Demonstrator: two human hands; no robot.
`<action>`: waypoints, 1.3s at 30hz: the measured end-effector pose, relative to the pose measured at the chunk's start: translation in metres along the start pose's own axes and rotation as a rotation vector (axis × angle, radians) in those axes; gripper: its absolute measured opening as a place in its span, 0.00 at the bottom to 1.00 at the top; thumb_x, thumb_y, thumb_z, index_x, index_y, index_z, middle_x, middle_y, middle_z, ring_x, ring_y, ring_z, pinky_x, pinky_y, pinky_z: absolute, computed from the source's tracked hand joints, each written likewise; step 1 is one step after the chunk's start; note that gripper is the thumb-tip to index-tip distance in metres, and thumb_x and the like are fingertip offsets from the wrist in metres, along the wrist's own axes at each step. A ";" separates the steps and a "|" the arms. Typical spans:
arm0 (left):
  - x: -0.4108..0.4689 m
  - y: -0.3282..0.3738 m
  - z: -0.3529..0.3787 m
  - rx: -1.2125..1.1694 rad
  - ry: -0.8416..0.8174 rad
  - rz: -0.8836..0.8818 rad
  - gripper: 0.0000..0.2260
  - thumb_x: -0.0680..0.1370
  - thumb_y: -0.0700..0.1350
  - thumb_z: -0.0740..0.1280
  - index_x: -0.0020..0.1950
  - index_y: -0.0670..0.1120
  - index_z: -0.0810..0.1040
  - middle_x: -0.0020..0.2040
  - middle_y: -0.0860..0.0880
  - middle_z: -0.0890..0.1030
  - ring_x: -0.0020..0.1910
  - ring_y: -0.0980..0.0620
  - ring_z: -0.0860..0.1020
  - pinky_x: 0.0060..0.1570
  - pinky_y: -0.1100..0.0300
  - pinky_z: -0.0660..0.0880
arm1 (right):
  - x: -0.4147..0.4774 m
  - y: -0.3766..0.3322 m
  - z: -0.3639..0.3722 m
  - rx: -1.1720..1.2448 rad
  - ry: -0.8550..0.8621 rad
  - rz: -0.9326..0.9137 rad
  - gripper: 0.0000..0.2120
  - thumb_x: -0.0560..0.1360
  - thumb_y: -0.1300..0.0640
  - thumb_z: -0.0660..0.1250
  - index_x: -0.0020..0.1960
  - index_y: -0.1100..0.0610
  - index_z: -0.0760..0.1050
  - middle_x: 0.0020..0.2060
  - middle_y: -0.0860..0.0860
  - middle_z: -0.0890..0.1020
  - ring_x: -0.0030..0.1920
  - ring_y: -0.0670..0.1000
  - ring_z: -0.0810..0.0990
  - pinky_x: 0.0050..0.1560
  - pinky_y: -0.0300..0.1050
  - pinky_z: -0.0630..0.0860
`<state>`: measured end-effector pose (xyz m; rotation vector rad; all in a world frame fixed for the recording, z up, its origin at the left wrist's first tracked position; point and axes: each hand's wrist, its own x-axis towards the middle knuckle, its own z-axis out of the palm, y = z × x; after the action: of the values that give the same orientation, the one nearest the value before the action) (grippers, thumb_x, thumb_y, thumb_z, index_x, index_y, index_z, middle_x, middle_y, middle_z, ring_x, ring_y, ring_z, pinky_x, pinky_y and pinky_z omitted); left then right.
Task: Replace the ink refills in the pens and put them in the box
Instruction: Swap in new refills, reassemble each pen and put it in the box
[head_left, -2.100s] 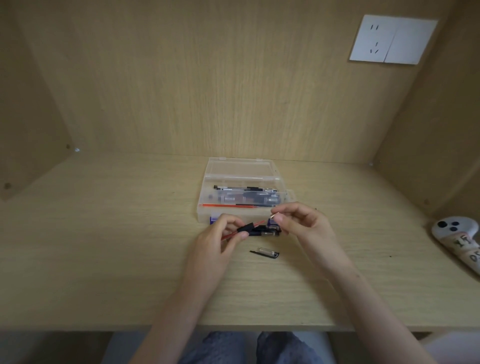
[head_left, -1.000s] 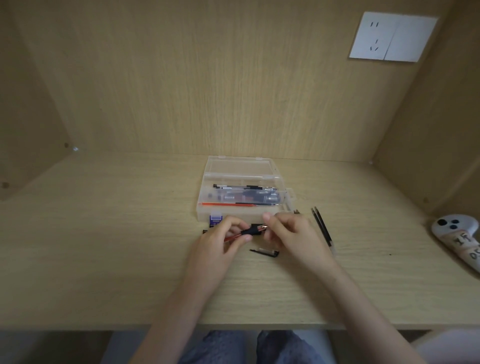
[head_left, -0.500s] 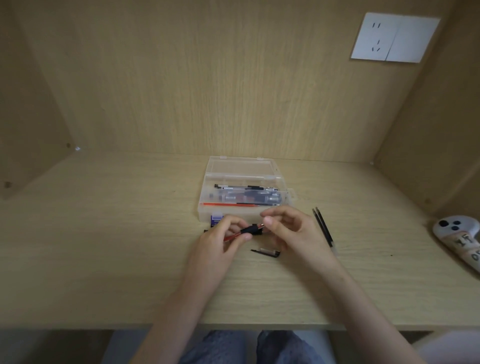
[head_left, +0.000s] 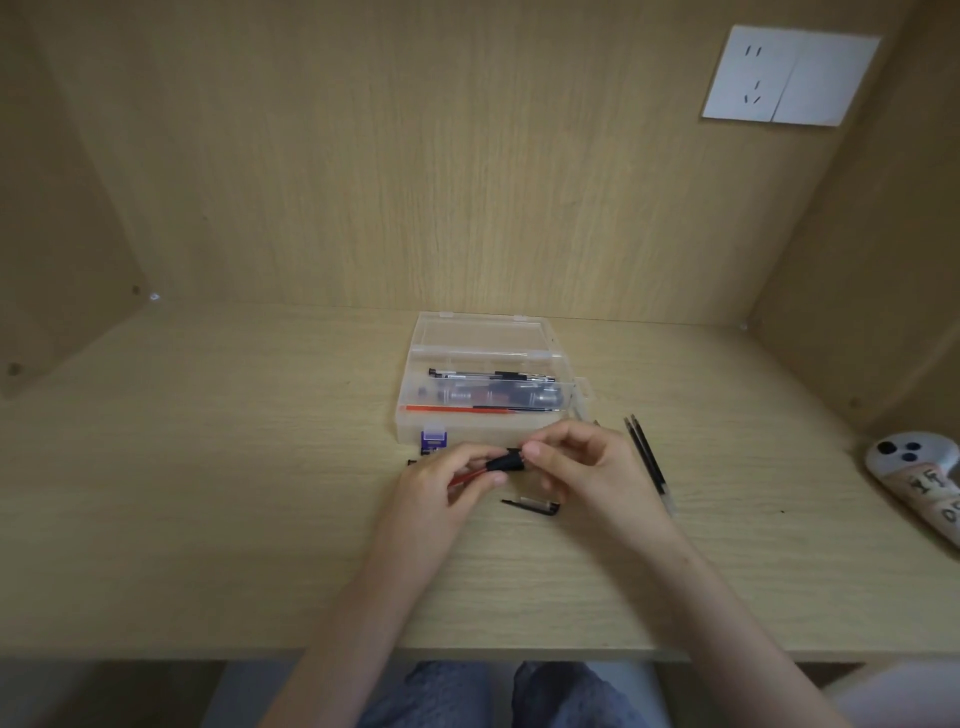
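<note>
Two hands meet low over the pale wooden tabletop (head_left: 208, 493), just in front of the clear plastic box (head_left: 483, 428). Your left hand (head_left: 447, 486) has thumb and fingers curled round a thin red ink refill (head_left: 465, 477), whose right end disappears into a short black pen section (head_left: 504, 462). Your right hand (head_left: 576, 467) pinches the right end of that black section between thumb and forefinger, with the other fingers loosely curled and holding nothing else.

The relation that matters is the shared axis. Refill and black section lie in one line running left to right, tilted slightly up toward the right and roughly parallel to the box's front wall. Seating the refill looks like a matter of pushing your hands toward each other along that line, not across it.

The box lies straight beyond both hands, lid open, with finished pens (head_left: 493, 397) lying lengthwise inside, so the assembled pen should need little turning to go in. A clear cap piece with a black clip (head_left: 530, 505) lies on your near side, closest to your right hand. Two loose black refills (head_left: 647, 457) lie just right of that hand
</note>
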<state>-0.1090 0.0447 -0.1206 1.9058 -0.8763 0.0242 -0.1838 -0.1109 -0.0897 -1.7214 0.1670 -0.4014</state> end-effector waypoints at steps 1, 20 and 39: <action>0.000 0.000 0.000 -0.008 -0.013 0.004 0.12 0.74 0.47 0.68 0.57 0.56 0.78 0.45 0.65 0.78 0.48 0.68 0.76 0.47 0.75 0.69 | 0.001 0.001 0.000 -0.015 0.024 -0.001 0.03 0.73 0.62 0.69 0.40 0.58 0.79 0.28 0.48 0.79 0.26 0.44 0.73 0.28 0.34 0.69; -0.001 -0.001 -0.001 0.051 0.132 0.072 0.09 0.75 0.47 0.67 0.54 0.54 0.82 0.38 0.63 0.76 0.35 0.61 0.76 0.39 0.67 0.71 | -0.017 0.022 -0.017 -0.758 -0.084 -0.071 0.06 0.69 0.53 0.74 0.42 0.46 0.77 0.41 0.40 0.77 0.47 0.38 0.73 0.47 0.29 0.65; -0.002 0.000 -0.002 0.019 0.082 0.082 0.13 0.72 0.54 0.64 0.56 0.60 0.78 0.45 0.59 0.79 0.45 0.61 0.77 0.42 0.64 0.74 | -0.006 0.007 -0.032 -0.212 0.140 -0.148 0.10 0.76 0.64 0.64 0.44 0.51 0.79 0.27 0.50 0.77 0.26 0.45 0.71 0.28 0.35 0.67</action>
<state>-0.1095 0.0475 -0.1198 1.8716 -0.9010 0.1596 -0.1994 -0.1400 -0.0934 -1.9212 0.1896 -0.6323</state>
